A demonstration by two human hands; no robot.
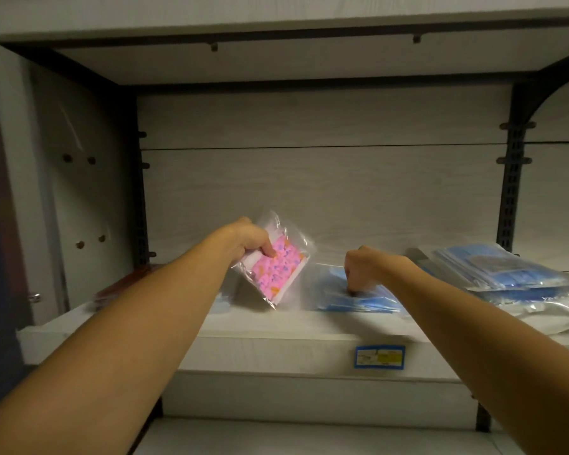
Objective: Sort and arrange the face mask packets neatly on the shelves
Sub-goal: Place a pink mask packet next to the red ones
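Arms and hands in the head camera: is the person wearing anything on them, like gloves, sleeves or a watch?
Nothing shows on them. Both forearms are bare for the whole length in view, with no sleeve edge reaching into the picture. The left hand and the right hand are ungloved. No watch, bracelet or ring can be made out, though the picture is dim and slightly blurred, and the curled fingers are partly hidden.

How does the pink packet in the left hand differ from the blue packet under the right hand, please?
The pink packet is patterned, tilted and held off the shelf by the left hand; the blue packet is plain and lies flat under the right hand. Both are in clear plastic wrap.
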